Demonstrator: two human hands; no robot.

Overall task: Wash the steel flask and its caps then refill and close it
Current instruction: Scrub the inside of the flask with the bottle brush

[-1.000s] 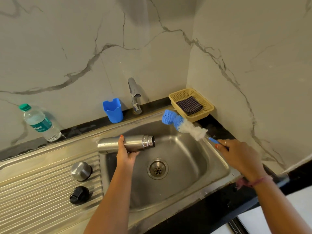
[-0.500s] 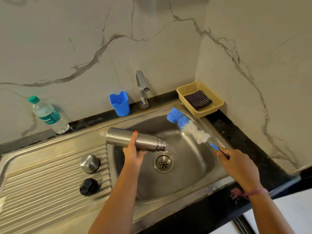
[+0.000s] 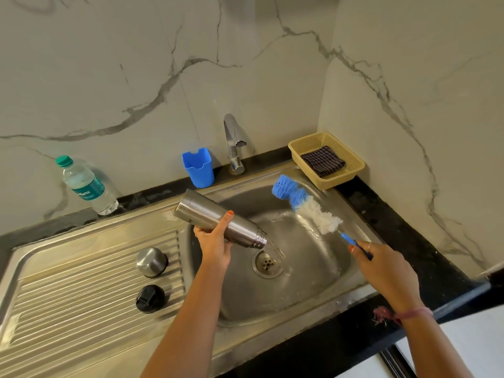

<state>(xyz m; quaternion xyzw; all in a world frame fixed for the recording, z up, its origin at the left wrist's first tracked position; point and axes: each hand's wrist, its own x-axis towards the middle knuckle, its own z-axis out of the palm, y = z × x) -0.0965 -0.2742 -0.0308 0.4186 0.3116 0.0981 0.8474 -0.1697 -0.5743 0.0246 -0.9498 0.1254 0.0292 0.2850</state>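
steel flask (image 3: 218,223) | gripped mid-body by left hand (image 3: 214,245) fingers | mouth tilted down

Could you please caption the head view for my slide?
Left hand tips the steel flask, pouring water into the sink; right hand holds a bottle brush.

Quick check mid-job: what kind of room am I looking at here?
Most likely a home kitchen sink corner: a stainless steel sink with a ribbed drainboard, a tap against marble-look wall tiles, and a dark countertop holding a yellow basket.
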